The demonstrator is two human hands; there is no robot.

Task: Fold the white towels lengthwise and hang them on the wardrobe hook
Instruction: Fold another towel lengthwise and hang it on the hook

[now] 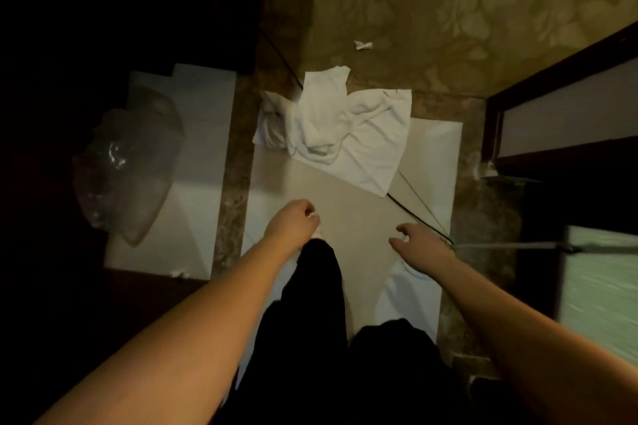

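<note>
the white towels (340, 129) are lying in a crumpled heap on the floor (345, 203), up around 12 o'clock from where the person stands, half on a pale tile and half on the brown patterned part. one corner of the heap trails down toward 5 o'clock and ends just beside a thin dark cable (419, 217) that runs diagonally across the tile.

both arms are stretched down toward the heap but neither touches it. the left hand (293, 219) sits at about 7 o'clock from the towels, fingers curled in loosely, nothing in them. the right hand (416, 241) is at roughly 5 o'clock from the towels, fingers spread a bit and relaxed, also holding nothing, hanging close to the cable.

between the arms you can see black trousers (322, 286) heading down to the floor. off at 9 o'clock there's a clear plastic bag (127, 166) on another pale tile. a little scrap of white paper (363, 45) sits further out past the towels at 12 o'clock. a dark framed door (552, 103) is over at 3 o'clock.
</note>
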